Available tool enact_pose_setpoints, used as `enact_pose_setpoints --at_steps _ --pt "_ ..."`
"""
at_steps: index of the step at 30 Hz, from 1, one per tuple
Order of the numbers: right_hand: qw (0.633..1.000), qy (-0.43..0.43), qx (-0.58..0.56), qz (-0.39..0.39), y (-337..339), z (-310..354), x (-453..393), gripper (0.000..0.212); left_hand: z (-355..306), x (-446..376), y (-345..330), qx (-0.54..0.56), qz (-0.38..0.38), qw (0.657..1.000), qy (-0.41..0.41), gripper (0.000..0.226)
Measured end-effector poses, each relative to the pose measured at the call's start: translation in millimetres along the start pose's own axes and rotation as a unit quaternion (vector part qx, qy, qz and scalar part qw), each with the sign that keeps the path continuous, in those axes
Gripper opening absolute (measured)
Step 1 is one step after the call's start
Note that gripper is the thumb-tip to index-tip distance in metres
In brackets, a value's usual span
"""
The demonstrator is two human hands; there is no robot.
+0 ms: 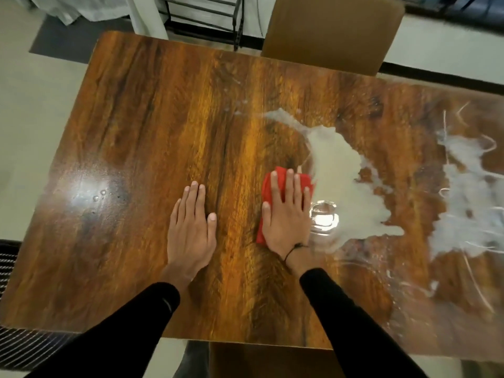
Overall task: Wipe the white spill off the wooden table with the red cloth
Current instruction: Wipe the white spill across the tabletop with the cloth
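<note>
A red cloth point(281, 174) lies folded on the glossy wooden table point(152, 126), right at the left edge of a white spill point(338, 165). My right hand point(287, 214) presses flat on the cloth with straight, spread fingers. My left hand point(191, 227) rests flat on bare wood to the left of it, holding nothing. The spill spreads as a large pool to the right of the cloth. More white smears and streaks point(469, 203) reach the table's right side.
A brown chair back point(330, 31) stands at the table's far edge, another chair point(259, 358) at the near edge. A few small droplets point(102, 193) sit in the glare at the left. Black metal rack bars point(207, 12) stand beyond the table.
</note>
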State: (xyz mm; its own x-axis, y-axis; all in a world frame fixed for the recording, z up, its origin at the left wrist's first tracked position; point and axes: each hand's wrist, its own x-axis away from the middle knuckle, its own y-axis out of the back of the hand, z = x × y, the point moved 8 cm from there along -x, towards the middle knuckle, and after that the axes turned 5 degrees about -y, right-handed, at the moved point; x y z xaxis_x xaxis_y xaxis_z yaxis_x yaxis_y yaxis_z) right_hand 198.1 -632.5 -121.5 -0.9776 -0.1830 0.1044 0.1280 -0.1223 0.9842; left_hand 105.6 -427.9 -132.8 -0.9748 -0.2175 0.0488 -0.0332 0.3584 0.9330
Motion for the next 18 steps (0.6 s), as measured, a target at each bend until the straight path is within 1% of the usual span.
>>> enact_pose_setpoints --at_steps 3,5,7,9,11,15,18 --pt "0.997 0.075 0.013 0.009 -14 14 27 0.073 -18 -24 3 0.042 -0.006 0.999 -0.017 0.062" --pt "0.993 0.117 0.012 0.008 -17 23 27 0.073 -30 -46 3 0.058 -0.015 0.998 -0.018 0.062" --pt "0.986 0.167 0.010 0.016 -17 35 15 0.073 -33 -62 2 0.063 -0.021 0.998 0.001 0.063" --pt "0.977 0.210 0.012 0.022 -17 49 -4 0.072 -27 -65 -4 0.054 -0.015 0.998 0.032 0.064" --pt "0.972 0.235 0.014 0.022 -15 65 -30 0.071 -22 -63 -10 0.040 -0.016 0.998 0.041 0.066" --pt "0.959 0.281 0.027 0.025 -15 103 -87 0.069 -20 -63 -13 0.044 -0.041 0.996 0.065 0.065" --pt "0.956 0.290 0.032 0.028 -12 136 -132 0.069 -18 -61 -12 0.038 -0.055 0.995 0.076 0.066"
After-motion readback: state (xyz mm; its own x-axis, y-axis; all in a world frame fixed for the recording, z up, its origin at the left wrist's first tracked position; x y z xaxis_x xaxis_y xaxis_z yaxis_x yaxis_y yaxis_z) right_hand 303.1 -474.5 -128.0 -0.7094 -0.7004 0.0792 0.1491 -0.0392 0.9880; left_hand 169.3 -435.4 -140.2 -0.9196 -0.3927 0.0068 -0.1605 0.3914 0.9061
